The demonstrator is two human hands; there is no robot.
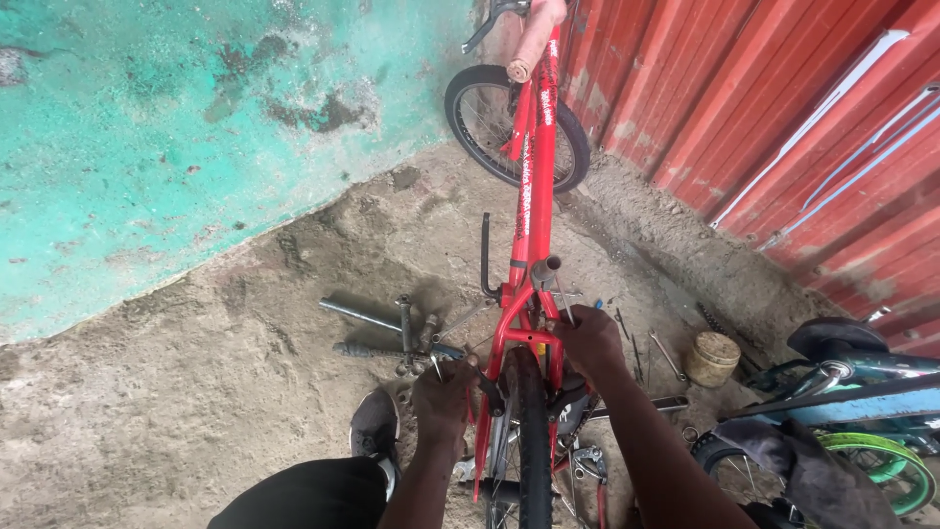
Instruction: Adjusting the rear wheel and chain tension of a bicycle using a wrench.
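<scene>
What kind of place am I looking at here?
Probably an informal outdoor bike repair spot: a red bicycle stands on a dirt floor, loose tools lie scattered, beside a red corrugated wall.

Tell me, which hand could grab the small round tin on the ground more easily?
Probably the right hand. It grips the red bicycle frame on the same side as the round tin; the left hand sits across the rear tyre.

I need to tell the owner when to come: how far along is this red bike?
Done: rear wheel sits in the frame. In hand: the left hand and right hand grip the rear stays either side of the tyre. Left: the seat tube is open with no saddle, and tools lie on the ground.
</scene>
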